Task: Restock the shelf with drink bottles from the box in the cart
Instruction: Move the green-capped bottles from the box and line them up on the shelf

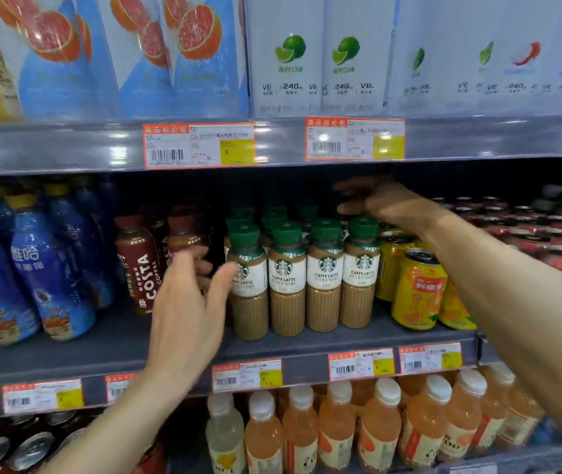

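Left hand (183, 302) spreads beside latte bottles (286, 278), right hand (375, 200) above them.

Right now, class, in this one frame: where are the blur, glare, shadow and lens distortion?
Head view: left hand motion-blurred; right hand in shadow under the upper shelf; glare streaks along that shelf's front edge; shelf edges bowed by the wide lens; latte bottles sharp.
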